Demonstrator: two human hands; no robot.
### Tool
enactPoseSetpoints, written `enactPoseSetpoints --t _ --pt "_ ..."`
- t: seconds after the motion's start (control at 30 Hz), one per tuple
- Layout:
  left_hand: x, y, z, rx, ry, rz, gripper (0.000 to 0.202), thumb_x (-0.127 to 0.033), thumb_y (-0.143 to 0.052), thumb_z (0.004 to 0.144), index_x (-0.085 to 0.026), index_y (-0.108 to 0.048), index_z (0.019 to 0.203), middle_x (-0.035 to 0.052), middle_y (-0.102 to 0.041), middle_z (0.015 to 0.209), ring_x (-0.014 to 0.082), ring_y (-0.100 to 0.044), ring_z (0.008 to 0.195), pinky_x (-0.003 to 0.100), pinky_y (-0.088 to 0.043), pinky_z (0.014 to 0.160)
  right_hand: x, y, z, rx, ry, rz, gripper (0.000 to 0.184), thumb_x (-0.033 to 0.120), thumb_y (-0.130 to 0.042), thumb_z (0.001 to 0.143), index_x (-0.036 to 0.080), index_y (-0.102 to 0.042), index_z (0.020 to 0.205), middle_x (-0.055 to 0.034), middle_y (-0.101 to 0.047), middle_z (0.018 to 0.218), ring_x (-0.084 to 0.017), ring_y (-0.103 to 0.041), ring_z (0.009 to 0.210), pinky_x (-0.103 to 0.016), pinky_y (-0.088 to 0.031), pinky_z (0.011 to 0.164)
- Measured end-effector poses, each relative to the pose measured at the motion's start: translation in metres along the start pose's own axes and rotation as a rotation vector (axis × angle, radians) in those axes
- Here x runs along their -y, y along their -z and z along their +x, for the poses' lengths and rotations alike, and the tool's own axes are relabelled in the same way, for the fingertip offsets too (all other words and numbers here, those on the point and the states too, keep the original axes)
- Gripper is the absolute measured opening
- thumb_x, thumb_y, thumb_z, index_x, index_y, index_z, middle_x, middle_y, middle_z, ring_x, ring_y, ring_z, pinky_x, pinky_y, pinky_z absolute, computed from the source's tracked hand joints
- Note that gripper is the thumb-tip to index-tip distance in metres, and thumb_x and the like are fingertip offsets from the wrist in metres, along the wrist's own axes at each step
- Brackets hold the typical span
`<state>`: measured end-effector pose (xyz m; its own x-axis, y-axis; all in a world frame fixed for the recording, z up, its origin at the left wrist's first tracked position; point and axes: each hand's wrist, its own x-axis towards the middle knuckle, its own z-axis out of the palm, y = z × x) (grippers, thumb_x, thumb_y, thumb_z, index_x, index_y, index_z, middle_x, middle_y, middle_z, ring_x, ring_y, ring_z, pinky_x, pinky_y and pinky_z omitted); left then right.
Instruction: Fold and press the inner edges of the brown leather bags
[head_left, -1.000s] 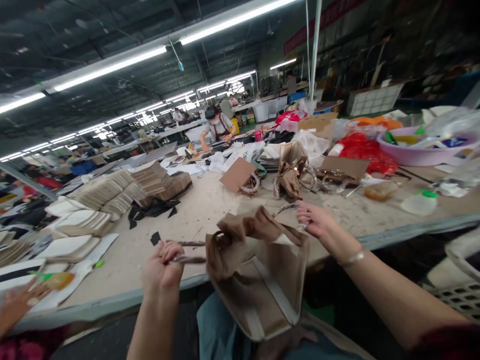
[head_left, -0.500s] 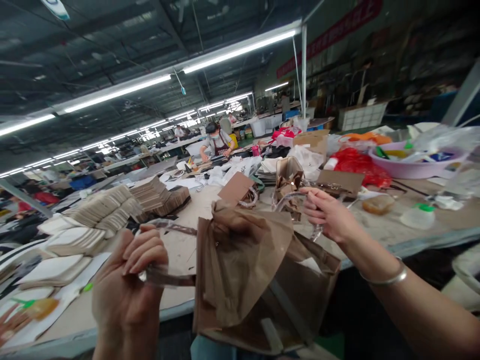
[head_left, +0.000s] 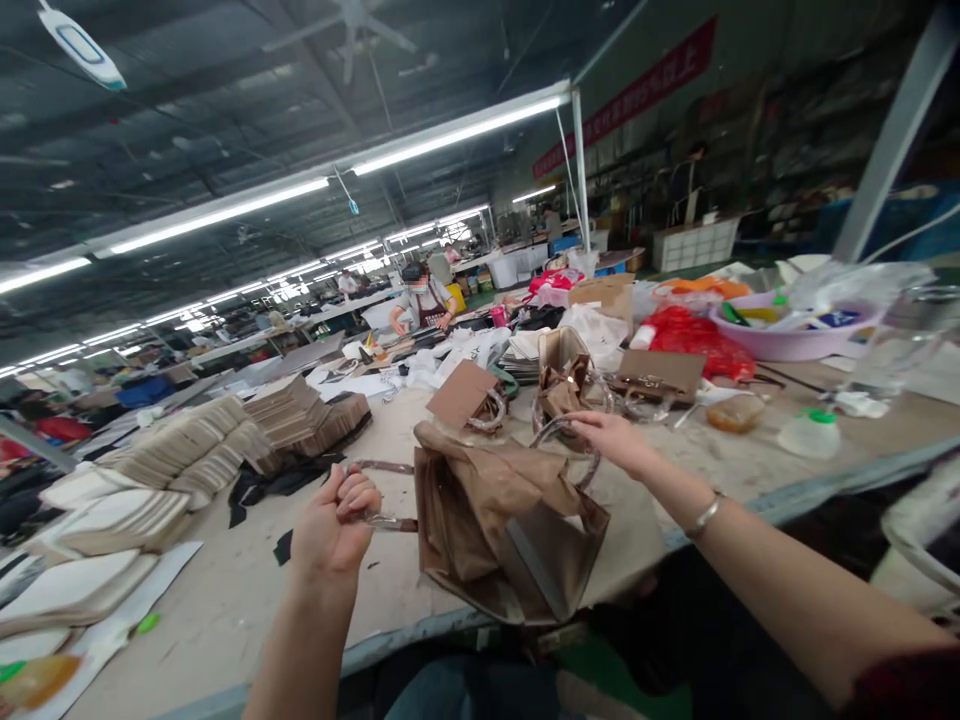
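A brown handbag [head_left: 517, 530] with a crumpled lining hangs between my hands at the table's front edge, tilted on its side. My left hand [head_left: 341, 510] is closed around one of its plastic-wrapped handles, left of the bag. The other handle, also wrapped in clear plastic, is in the fingers of my right hand [head_left: 611, 440], at the bag's upper right. Just behind lie a flat brown panel with a wrapped handle [head_left: 465, 395], another brown bag [head_left: 562, 380] and a brown piece with metal fittings [head_left: 660, 375].
Stacks of pale panels [head_left: 187, 450] and brown panels [head_left: 292, 405] cover the left side. At right are a lilac basin [head_left: 799, 340], red plastic bags [head_left: 690, 340] and a green-capped bottle [head_left: 810, 432]. A co-worker [head_left: 424, 300] sits across the table [head_left: 225, 590].
Both hands have moved forward, away from me, carrying the handbag over the table edge. The bag has turned a little, and the view has shifted slightly.
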<state>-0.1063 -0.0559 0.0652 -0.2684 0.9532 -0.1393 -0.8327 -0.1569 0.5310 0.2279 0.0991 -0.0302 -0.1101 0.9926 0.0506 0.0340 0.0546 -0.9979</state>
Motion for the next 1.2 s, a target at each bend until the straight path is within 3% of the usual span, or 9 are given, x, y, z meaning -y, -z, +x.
enactPoseSetpoints --t 0.13,0.27,0.43,0.53,0.67,0.83,0.93,1.03,1.2 --pt "0.013 0.002 0.003 -0.004 0.001 -0.010 0.028 -0.020 -0.023 0.098 -0.010 -0.044 0.082 -0.0085 -0.034 0.048 0.0018 -0.034 0.034 0.012 -0.032 0.034 0.015 -0.021 -0.037 -0.080 0.470 -0.386 0.035 0.025 -0.062 0.076 0.021 -0.065 0.111 -0.0089 -0.054 0.122 -0.024 -0.047 0.114 -0.039 -0.036 0.101" --pt "0.017 0.013 0.007 -0.036 0.011 -0.052 0.028 -0.019 -0.021 0.098 -0.011 -0.043 0.082 -0.0084 -0.034 0.048 0.0016 -0.034 0.034 0.011 -0.031 0.034 0.017 -0.065 -0.091 0.079 0.792 -0.664 0.042 0.016 -0.042 0.088 0.019 -0.051 0.129 -0.0104 -0.046 0.133 -0.021 -0.038 0.125 -0.039 -0.030 0.107" --pt "0.010 0.025 0.006 -0.038 -0.016 -0.051 0.027 -0.018 -0.021 0.098 -0.011 -0.043 0.083 -0.0078 -0.036 0.048 0.0023 -0.034 0.034 0.011 -0.031 0.034 -0.029 -0.136 -0.122 0.398 0.582 -0.934 0.051 0.011 -0.047 0.079 0.008 -0.048 0.130 -0.0178 -0.048 0.132 -0.024 -0.045 0.120 -0.035 -0.041 0.099" --pt "0.004 0.029 0.002 -0.029 -0.010 -0.026 0.027 -0.017 -0.022 0.098 -0.011 -0.044 0.083 -0.0076 -0.036 0.049 0.0022 -0.033 0.035 0.011 -0.032 0.035 -0.055 -0.171 -0.115 0.671 0.407 -1.211 0.028 0.010 -0.057 0.072 0.005 -0.068 0.097 -0.0218 -0.065 0.101 -0.030 -0.059 0.098 -0.040 -0.050 0.082" --pt "-0.003 0.036 -0.006 -0.025 0.007 0.004 0.026 -0.017 -0.022 0.098 -0.011 -0.044 0.084 -0.0072 -0.037 0.049 0.0024 -0.034 0.036 0.011 -0.032 0.035 -0.054 -0.190 -0.104 0.661 0.353 -1.298 0.019 0.001 -0.059 0.064 0.002 -0.069 0.080 -0.0236 -0.066 0.083 -0.032 -0.062 0.082 -0.041 -0.051 0.069" --pt "-0.011 0.047 -0.015 -0.039 0.018 0.058 0.028 -0.017 -0.022 0.097 -0.011 -0.046 0.084 -0.0075 -0.036 0.048 0.0027 -0.034 0.034 0.012 -0.031 0.034 -0.016 -0.158 -0.112 0.590 0.523 -1.107 0.022 0.015 -0.050 0.082 0.013 -0.066 0.097 -0.0125 -0.066 0.099 -0.022 -0.059 0.092 -0.031 -0.048 0.080" --pt "-0.017 0.056 -0.023 -0.037 0.037 0.116 0.028 -0.016 -0.022 0.097 -0.011 -0.047 0.084 -0.0078 -0.036 0.049 0.0026 -0.034 0.033 0.013 -0.029 0.032 -0.013 -0.113 -0.091 0.357 0.587 -0.808 0.028 0.030 -0.044 0.090 0.022 -0.063 0.109 -0.0065 -0.064 0.109 -0.019 -0.056 0.101 -0.032 -0.042 0.092" --pt "-0.021 0.065 -0.032 -0.052 0.025 0.161 0.028 -0.015 -0.023 0.097 -0.011 -0.048 0.083 -0.0076 -0.036 0.049 0.0024 -0.035 0.032 0.014 -0.027 0.031 -0.040 -0.066 -0.049 0.078 0.414 -0.707 0.037 0.037 -0.049 0.086 0.018 -0.060 0.116 -0.0122 -0.058 0.121 -0.026 -0.048 0.115 -0.044 -0.034 0.101" --pt "-0.023 0.077 -0.041 -0.134 0.018 0.210 0.026 -0.015 -0.029 0.095 -0.012 -0.049 0.079 -0.0081 -0.033 0.048 0.0019 -0.034 0.030 0.013 -0.022 0.028 -0.096 -0.038 -0.010 0.148 0.089 -0.432 0.041 0.045 -0.058 0.077 0.018 -0.062 0.107 -0.0106 -0.066 0.096 -0.023 -0.062 0.085 -0.038 -0.050 0.076"
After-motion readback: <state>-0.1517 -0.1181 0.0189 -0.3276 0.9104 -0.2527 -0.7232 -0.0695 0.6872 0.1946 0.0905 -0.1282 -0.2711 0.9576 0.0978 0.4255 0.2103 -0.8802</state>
